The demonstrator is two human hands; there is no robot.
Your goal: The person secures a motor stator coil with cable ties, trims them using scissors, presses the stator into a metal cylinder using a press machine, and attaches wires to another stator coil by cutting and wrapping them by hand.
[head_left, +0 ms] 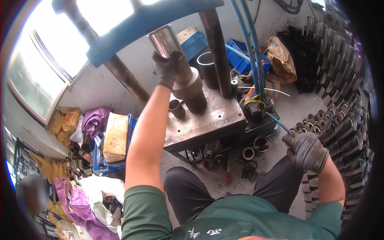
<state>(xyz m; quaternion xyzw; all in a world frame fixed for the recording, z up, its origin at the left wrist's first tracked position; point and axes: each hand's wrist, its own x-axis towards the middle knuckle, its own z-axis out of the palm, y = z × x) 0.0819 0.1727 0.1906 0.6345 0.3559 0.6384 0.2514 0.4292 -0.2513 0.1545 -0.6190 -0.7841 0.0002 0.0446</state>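
My left hand (167, 70), in a dark grey glove, is closed round a metal cylinder (185, 71) below the shiny ram (164, 40) of a blue-framed press. Under that cylinder sits a wider steel collar (188, 89) on a darker round support (197, 103), which stands on the worn steel press table (204, 125). A short tube (176, 109) stands beside the support. Away to the right, my gloved right hand (307, 151) is wrapped round the end of a blue lever (279, 122) that rises from the dark unit beside the press.
Steel press columns (127, 78) flank the work. Colored wires (254, 99) and blue pipes (256, 52) stand at the right. Stacked metal rings (340, 132) line the right side. Blue crates, a cardboard box (116, 138) and sacks (86, 200) lie left. Loose rings (248, 153) rest on the floor.
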